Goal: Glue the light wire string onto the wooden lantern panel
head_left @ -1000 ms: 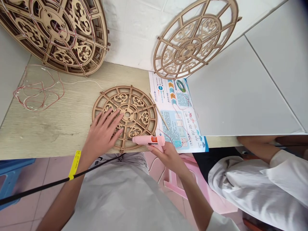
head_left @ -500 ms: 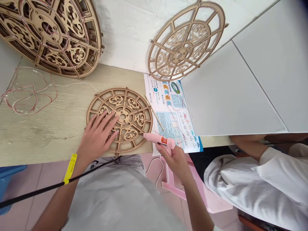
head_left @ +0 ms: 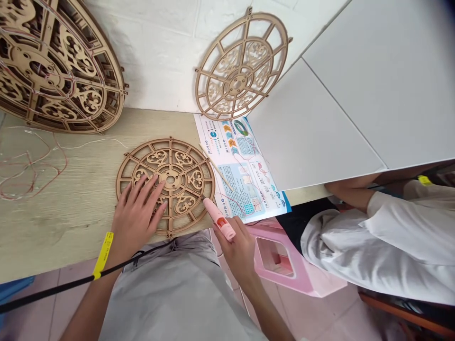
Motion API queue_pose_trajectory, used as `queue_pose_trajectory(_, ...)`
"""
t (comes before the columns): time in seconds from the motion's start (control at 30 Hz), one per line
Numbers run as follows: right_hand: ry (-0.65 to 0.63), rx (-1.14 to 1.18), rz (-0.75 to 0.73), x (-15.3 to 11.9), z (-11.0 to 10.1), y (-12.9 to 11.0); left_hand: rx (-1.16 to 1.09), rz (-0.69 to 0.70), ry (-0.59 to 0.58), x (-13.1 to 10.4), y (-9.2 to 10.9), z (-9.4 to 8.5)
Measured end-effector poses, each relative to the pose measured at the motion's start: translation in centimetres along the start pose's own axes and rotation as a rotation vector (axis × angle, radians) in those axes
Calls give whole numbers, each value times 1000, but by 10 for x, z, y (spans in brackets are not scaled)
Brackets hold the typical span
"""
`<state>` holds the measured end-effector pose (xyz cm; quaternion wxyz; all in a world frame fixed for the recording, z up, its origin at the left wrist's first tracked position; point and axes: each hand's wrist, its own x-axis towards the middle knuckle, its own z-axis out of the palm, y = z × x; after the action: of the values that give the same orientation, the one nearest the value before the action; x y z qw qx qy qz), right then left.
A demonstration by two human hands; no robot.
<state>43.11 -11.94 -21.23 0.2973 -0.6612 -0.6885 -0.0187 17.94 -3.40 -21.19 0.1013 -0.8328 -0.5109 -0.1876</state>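
Note:
A round openwork wooden disc [head_left: 171, 179] lies flat at the table's front edge. Across its lower left part my left hand [head_left: 137, 213] rests palm down, fingers spread, holding nothing. My right hand [head_left: 237, 246] is wrapped round a pink glue gun [head_left: 217, 219], whose tip points at the disc's right side, near a spoke. Whether the tip touches the wood cannot be told. Just right of the disc a thin wooden stick [head_left: 216, 168] lies partly on a printed sheet [head_left: 265, 203].
Wooden discs [head_left: 76, 71] lean at the back left, another disc [head_left: 237, 84] against the white wall. Tangled wires [head_left: 31, 175] lie on the table [head_left: 85, 189]. A grey panel [head_left: 302, 132] stands at right. Beyond it is a person in white [head_left: 394, 232]. A pink stool [head_left: 302, 274] stands below.
My right hand has turned the glue gun so its body slants down and to the right from the tip. My left hand stays on the disc. The whole view has shifted.

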Motion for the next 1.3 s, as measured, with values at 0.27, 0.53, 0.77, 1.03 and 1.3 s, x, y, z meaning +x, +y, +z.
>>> queue_pose_trajectory(0.27,68,-39,3,1,8,-8,31,-22,53,0,8,0)
queue_pose_trajectory(0.53,70,-117,17,6,9,-13,-29,-42,79,-3,10,-7)
queue_pose_trajectory(0.77,123,-155,69,6,20,-17,-2,-60,112,-1,8,-13)
queue_pose_trajectory(1.03,136,-239,76,8,24,-23,-31,-65,120,-5,11,-7)
queue_pose_trajectory(1.3,165,-255,102,9,27,-25,-67,-31,149,-3,10,-9)
